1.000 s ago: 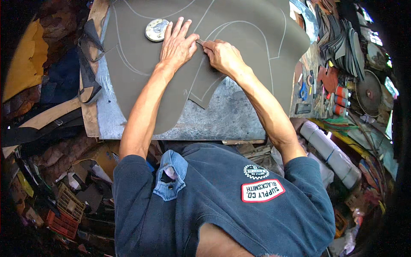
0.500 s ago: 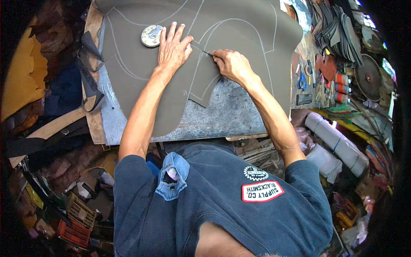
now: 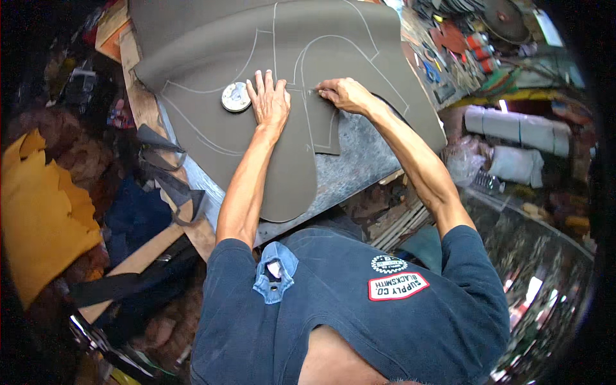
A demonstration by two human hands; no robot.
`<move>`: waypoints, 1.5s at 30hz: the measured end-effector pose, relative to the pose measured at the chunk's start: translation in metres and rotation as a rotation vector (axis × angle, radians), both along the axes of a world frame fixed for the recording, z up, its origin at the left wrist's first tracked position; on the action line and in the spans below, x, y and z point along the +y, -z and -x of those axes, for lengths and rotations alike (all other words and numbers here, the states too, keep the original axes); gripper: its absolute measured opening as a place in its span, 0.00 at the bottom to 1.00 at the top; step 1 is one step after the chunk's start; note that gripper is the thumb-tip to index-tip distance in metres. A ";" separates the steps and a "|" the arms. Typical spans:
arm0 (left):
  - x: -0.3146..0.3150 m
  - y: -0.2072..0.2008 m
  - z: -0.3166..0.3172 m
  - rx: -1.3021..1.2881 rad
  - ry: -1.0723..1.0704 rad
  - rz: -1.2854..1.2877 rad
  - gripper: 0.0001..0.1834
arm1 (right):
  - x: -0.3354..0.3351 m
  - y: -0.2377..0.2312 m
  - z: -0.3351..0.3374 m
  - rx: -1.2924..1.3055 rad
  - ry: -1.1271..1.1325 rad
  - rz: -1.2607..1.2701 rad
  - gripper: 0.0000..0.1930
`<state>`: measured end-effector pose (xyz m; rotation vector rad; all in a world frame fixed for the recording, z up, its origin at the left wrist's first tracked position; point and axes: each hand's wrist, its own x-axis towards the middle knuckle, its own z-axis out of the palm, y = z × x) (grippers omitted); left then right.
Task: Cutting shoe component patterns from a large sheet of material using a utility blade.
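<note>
A large dark grey-brown sheet [image 3: 282, 183] with pale curved outlines drawn on it lies over a mottled grey metal tabletop [image 3: 366, 147]. My left hand [image 3: 269, 106] presses flat on the sheet, fingers spread. Beside its fingertips rests a round, flat white-topped disc [image 3: 236, 97]. To the right, my right hand [image 3: 346, 96] is closed in a pinch, low over the sheet by a drawn line. A slim tool is in that pinch, mostly hidden by the fingers; its kind is unclear. Just below, a cornered flap [image 3: 327, 142] of the sheet extends over the metal.
Dark strips of material [image 3: 160, 154] hang over the wooden left edge of the table. At the right end lie blue-handled scissors [image 3: 431, 72] and red-and-white cans [image 3: 481, 51]. Wrapped white rolls [image 3: 518, 130] are on the right. A jagged yellow hide [image 3: 48, 212] hangs at left.
My view has turned, so the table and sheet appear slanted, with more of the sheet's raised far part showing. Both hands keep nearly the same places on the sheet.
</note>
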<state>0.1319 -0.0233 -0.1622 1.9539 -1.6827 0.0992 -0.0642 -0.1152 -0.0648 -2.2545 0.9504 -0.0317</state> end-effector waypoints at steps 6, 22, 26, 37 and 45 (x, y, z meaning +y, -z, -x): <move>-0.009 0.003 -0.005 0.228 0.316 0.061 0.13 | 0.089 0.023 -0.025 -0.209 0.513 0.110 0.18; -0.022 0.010 -0.006 0.134 0.533 -0.102 0.11 | 0.091 0.040 -0.052 -0.113 0.487 0.277 0.13; -0.021 0.012 -0.006 0.089 0.519 -0.101 0.11 | 0.102 0.034 -0.049 -0.057 0.520 0.205 0.13; -0.024 0.011 -0.003 0.040 0.516 -0.070 0.10 | 0.227 0.027 0.004 -0.082 0.626 0.184 0.13; -0.018 0.006 -0.013 0.037 0.525 -0.070 0.13 | 0.286 0.022 0.030 -0.172 0.600 0.195 0.12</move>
